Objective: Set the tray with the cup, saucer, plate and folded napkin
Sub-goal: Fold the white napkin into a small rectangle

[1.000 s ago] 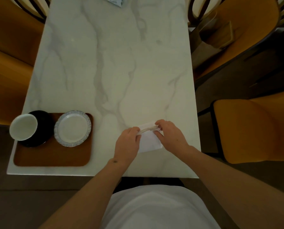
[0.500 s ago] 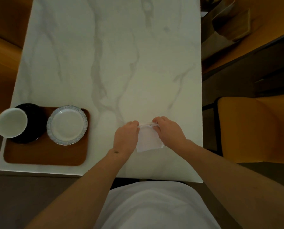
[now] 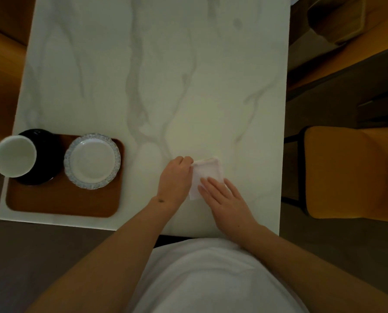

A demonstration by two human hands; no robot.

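- The one head camera is looking almost straight down from above the person's chest.
- It is facing forward over the near edge of the table [image 3: 156,71].
- It is sitting close, with both forearms entering from the bottom.

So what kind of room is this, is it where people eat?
Probably a dining room or a café. There is a long marble table with mustard-yellow chairs around it, and a wooden tray holding a cup and a plate.
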